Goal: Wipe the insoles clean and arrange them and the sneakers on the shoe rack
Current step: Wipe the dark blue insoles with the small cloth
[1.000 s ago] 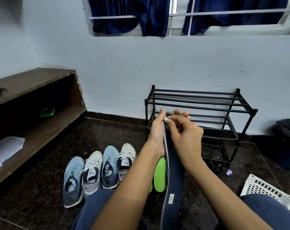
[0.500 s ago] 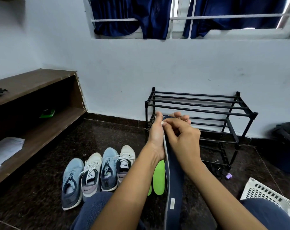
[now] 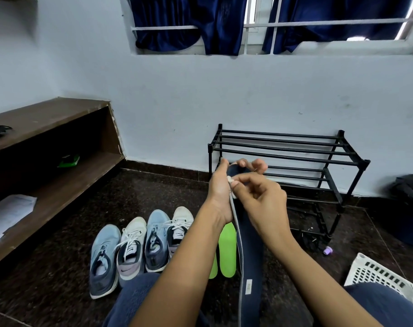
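Bracing the long navy foam insole (image 3: 249, 256), left grip (image 3: 221, 197) clasps its toe so right grip (image 3: 264, 199), pinching a white wad (image 3: 230, 179), wipes

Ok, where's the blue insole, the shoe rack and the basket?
blue insole (image 3: 249, 256): head view, its middle.
shoe rack (image 3: 283, 147): head view, its top tier bars.
basket (image 3: 377, 276): head view, its holed wall.

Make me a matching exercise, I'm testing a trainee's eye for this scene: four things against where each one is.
1 navy insole
2 green insoles
3 sneakers
4 shoe rack

a against the wall
b in a row on the floor
c on the floor, right of the sneakers
d gripped by the left hand; right hand pinches a white wad at it

Pairs: 1-d, 2-c, 3-b, 4-a
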Demonstrator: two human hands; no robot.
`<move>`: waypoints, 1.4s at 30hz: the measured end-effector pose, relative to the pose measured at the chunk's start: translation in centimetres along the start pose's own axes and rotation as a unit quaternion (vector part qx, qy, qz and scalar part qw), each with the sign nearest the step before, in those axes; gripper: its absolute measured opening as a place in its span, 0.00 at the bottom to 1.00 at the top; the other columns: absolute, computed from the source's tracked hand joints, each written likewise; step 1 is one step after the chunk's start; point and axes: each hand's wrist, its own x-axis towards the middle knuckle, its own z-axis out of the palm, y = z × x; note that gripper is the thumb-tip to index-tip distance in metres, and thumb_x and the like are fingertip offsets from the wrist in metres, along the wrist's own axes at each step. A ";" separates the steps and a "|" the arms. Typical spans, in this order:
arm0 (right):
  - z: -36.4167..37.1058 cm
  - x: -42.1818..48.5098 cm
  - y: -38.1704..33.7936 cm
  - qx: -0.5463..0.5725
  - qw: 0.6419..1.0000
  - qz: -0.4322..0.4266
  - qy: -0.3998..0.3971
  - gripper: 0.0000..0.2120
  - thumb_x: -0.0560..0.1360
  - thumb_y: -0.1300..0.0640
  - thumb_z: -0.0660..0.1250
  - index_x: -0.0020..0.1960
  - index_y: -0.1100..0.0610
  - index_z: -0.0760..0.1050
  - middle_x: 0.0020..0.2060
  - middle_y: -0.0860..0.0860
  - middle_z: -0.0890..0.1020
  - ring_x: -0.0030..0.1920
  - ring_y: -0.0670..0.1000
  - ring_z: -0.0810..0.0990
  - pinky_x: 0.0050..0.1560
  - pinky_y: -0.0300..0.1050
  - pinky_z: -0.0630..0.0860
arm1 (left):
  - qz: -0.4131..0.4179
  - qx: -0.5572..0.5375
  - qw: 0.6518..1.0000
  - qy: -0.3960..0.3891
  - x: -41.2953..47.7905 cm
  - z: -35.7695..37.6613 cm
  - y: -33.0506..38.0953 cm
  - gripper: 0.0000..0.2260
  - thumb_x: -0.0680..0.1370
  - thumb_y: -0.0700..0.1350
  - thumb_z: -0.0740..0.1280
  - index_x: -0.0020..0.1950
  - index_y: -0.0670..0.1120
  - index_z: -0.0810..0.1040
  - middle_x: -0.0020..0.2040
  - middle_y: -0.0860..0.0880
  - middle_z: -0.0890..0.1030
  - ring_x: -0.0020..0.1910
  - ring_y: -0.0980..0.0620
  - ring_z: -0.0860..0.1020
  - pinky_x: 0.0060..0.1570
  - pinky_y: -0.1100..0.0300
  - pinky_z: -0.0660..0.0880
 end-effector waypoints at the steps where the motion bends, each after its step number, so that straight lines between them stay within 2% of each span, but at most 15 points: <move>1: 0.0 -0.2 -0.1 0.028 0.999 0.011 -0.019 0.05 0.72 0.60 0.71 0.42 0.50 0.81 0.29 0.47 0.79 0.29 0.42 0.73 0.35 0.31 0.69 | 0.005 -0.010 1.000 -0.002 0.0 -0.1 0.3 0.25 0.83 0.59 0.46 0.36 0.45 0.68 0.40 0.44 0.83 0.44 0.49 0.84 0.54 0.56 0.75; 4: 0.0 -0.2 0.0 0.059 0.998 0.012 -0.031 0.03 0.72 0.61 0.71 0.42 0.54 0.82 0.26 0.43 0.77 0.28 0.39 0.72 0.34 0.28 0.67 | 0.013 -0.015 1.000 0.008 -0.1 0.0 0.6 0.24 0.83 0.60 0.47 0.36 0.46 0.68 0.40 0.45 0.83 0.44 0.49 0.84 0.56 0.56 0.73; 8: 0.2 0.2 0.4 -0.004 0.999 -0.040 0.014 0.02 0.72 0.59 0.72 0.42 0.53 0.82 0.28 0.44 0.79 0.29 0.40 0.75 0.35 0.28 0.68 | 0.000 -0.003 1.000 0.019 -0.4 0.5 -0.2 0.25 0.82 0.62 0.48 0.38 0.46 0.70 0.43 0.45 0.83 0.46 0.51 0.84 0.51 0.58 0.77; 11: 0.1 0.8 0.4 -0.066 0.992 -0.084 0.065 0.03 0.72 0.61 0.71 0.43 0.53 0.81 0.30 0.46 0.80 0.33 0.40 0.77 0.37 0.24 0.67 | -0.017 0.009 1.000 0.019 -0.6 0.9 -0.6 0.30 0.82 0.61 0.48 0.37 0.44 0.78 0.43 0.45 0.84 0.44 0.51 0.84 0.46 0.59 0.78; 14: 0.2 1.3 0.5 -0.104 0.982 -0.120 0.105 0.03 0.72 0.62 0.71 0.43 0.55 0.81 0.34 0.50 0.82 0.37 0.44 0.77 0.38 0.21 0.66 | -0.041 0.046 0.998 0.011 -0.9 0.9 -0.7 0.31 0.82 0.62 0.47 0.52 0.41 0.81 0.45 0.44 0.85 0.42 0.52 0.84 0.43 0.62 0.80; 16: 0.3 1.1 0.4 -0.100 0.984 -0.108 0.102 0.03 0.72 0.62 0.71 0.43 0.55 0.81 0.34 0.46 0.81 0.36 0.40 0.77 0.38 0.22 0.66 | -0.043 0.042 0.998 0.013 -0.7 0.5 -0.7 0.28 0.82 0.61 0.47 0.56 0.43 0.77 0.46 0.44 0.84 0.43 0.51 0.84 0.41 0.62 0.80; 19: 0.2 0.7 0.1 -0.048 0.997 -0.049 0.037 0.02 0.73 0.60 0.71 0.43 0.53 0.81 0.36 0.41 0.81 0.35 0.34 0.76 0.38 0.23 0.67 | -0.035 0.014 0.999 0.006 -0.6 0.0 -0.2 0.22 0.83 0.60 0.47 0.53 0.44 0.72 0.45 0.44 0.84 0.44 0.51 0.84 0.42 0.61 0.81; 21: 0.1 0.4 0.0 0.018 1.000 -0.007 -0.019 0.03 0.72 0.60 0.71 0.42 0.53 0.81 0.34 0.42 0.81 0.33 0.36 0.77 0.38 0.26 0.69 | -0.022 -0.005 1.000 0.001 -0.6 -0.2 0.3 0.23 0.83 0.59 0.47 0.43 0.45 0.71 0.43 0.45 0.84 0.45 0.51 0.84 0.46 0.59 0.80; 23: 0.1 0.2 0.0 0.050 0.998 0.007 -0.045 0.04 0.72 0.60 0.71 0.41 0.52 0.81 0.29 0.42 0.80 0.31 0.38 0.76 0.37 0.29 0.71 | -0.006 -0.020 1.000 -0.003 -0.6 -0.3 0.7 0.23 0.83 0.59 0.47 0.38 0.47 0.69 0.43 0.46 0.84 0.47 0.51 0.84 0.48 0.57 0.78; 26: 0.3 0.1 0.1 0.028 0.999 -0.008 -0.026 0.03 0.72 0.60 0.71 0.41 0.54 0.80 0.27 0.41 0.79 0.29 0.39 0.75 0.34 0.28 0.69 | 0.007 -0.012 1.000 0.006 -0.7 0.1 0.6 0.23 0.83 0.60 0.48 0.38 0.47 0.69 0.43 0.46 0.84 0.48 0.51 0.84 0.47 0.58 0.79; 29: 0.3 0.4 0.1 -0.025 0.998 -0.057 0.018 0.01 0.72 0.59 0.71 0.42 0.55 0.80 0.30 0.45 0.80 0.31 0.40 0.76 0.34 0.26 0.68 | 0.004 -0.008 1.000 0.010 -0.9 0.5 0.0 0.24 0.82 0.61 0.48 0.41 0.46 0.72 0.44 0.46 0.84 0.47 0.52 0.84 0.48 0.59 0.79; 33: 0.2 1.5 0.4 -0.127 0.977 -0.148 0.087 0.01 0.73 0.62 0.70 0.43 0.57 0.79 0.31 0.45 0.78 0.33 0.45 0.75 0.36 0.27 0.67 | -0.028 0.019 0.999 0.001 -1.2 0.8 -0.6 0.32 0.82 0.62 0.47 0.48 0.42 0.83 0.44 0.45 0.85 0.44 0.52 0.84 0.45 0.61 0.79; 36: 0.3 1.6 0.4 -0.121 0.977 -0.136 0.110 0.02 0.73 0.62 0.69 0.43 0.56 0.80 0.30 0.44 0.76 0.32 0.43 0.74 0.36 0.27 0.67 | -0.045 0.048 0.998 0.000 -1.2 0.7 -0.8 0.32 0.82 0.62 0.46 0.53 0.41 0.82 0.45 0.45 0.85 0.44 0.52 0.84 0.46 0.61 0.78; 38: 0.4 1.2 0.3 -0.073 0.989 -0.091 0.090 0.02 0.73 0.61 0.71 0.43 0.54 0.81 0.31 0.43 0.77 0.33 0.39 0.76 0.36 0.24 0.67 | -0.027 0.030 0.999 0.002 -0.9 0.3 -0.7 0.28 0.83 0.59 0.47 0.55 0.41 0.79 0.46 0.44 0.85 0.44 0.51 0.84 0.44 0.61 0.79; 42: 0.3 0.0 -0.2 0.047 0.999 -0.007 -0.024 0.03 0.73 0.61 0.71 0.43 0.54 0.82 0.29 0.42 0.80 0.30 0.39 0.76 0.36 0.27 0.68 | -0.005 -0.030 0.999 -0.010 -0.6 -0.1 0.4 0.23 0.83 0.58 0.48 0.41 0.44 0.72 0.43 0.44 0.84 0.45 0.49 0.84 0.50 0.57 0.78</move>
